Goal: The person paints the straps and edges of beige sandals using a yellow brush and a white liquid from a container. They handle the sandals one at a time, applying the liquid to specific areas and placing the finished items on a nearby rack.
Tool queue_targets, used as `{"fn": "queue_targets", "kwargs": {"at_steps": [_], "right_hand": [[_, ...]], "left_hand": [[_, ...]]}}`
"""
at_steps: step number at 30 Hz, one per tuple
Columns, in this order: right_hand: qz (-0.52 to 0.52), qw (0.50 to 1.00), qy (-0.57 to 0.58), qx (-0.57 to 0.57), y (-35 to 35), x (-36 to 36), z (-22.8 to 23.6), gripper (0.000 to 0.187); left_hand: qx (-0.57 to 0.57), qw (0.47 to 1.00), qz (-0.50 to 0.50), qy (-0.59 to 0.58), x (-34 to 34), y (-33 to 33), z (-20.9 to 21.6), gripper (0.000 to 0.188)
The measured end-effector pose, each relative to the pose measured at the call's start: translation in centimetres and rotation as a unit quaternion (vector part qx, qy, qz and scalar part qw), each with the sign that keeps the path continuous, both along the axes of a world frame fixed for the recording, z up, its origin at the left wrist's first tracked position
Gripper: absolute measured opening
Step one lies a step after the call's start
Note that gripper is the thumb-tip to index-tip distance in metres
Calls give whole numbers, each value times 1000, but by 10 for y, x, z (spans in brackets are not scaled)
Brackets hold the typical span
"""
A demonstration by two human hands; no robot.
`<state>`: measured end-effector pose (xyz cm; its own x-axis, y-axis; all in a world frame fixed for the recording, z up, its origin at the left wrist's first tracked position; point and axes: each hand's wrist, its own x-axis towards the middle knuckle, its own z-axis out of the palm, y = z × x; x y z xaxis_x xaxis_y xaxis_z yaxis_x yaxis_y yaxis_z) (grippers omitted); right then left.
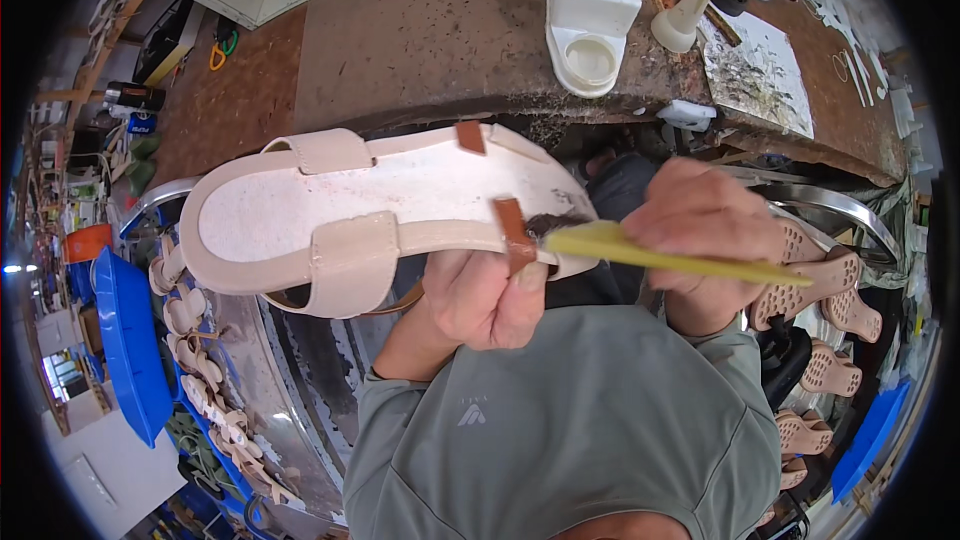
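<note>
A beige open sandal upper (258,210) with a pale insole lies sideways in front of my chest, its broad toe end to the left. Beneath its edge near the heel, my left hand (485,298) grips it with thumb and curled fingers. A small brown tab (515,235) stands up beside that thumb, and another brown tab (470,137) sits on the far edge. My right hand (712,230) is closed round a flat yellow-handled brush (640,248). The brush's dark bristles reach the heel area by the near tab; I cannot tell whether they touch it.
Ahead is a worn brown bench (420,50) bearing a white plastic dispenser (597,0), a cone-shaped nozzle (682,22) and scissors (220,52). Several sandal uppers (205,365) line my left beside a blue tray (130,350). Perforated soles (812,290) stand at my right near a curved metal rail (850,208).
</note>
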<state>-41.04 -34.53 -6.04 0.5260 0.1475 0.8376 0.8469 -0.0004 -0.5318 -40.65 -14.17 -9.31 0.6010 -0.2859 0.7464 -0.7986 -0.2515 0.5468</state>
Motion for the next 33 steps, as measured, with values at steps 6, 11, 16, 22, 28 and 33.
{"fn": "queue_targets", "kwargs": {"at_steps": [6,11,16,22,28,33], "right_hand": [[6,929,261,262,-6,-6,-2,24],[-158,902,352,194,-30,61,-55,11],[-251,899,357,38,-54,91,-104,13],[-305,896,307,-97,-59,103,-117,12],[-287,879,367,-104,-59,108,-122,12],[-239,847,475,27,-66,106,-121,12]], "left_hand": [[3,1000,24,20,-1,2,-4,26],[-106,992,26,62,17,-5,-11,27],[-164,974,44,146,68,4,-64,31],[-301,893,24,335,142,1,-135,24],[-328,860,-114,373,155,10,-161,53],[-253,858,-92,437,152,23,-164,29]]}}
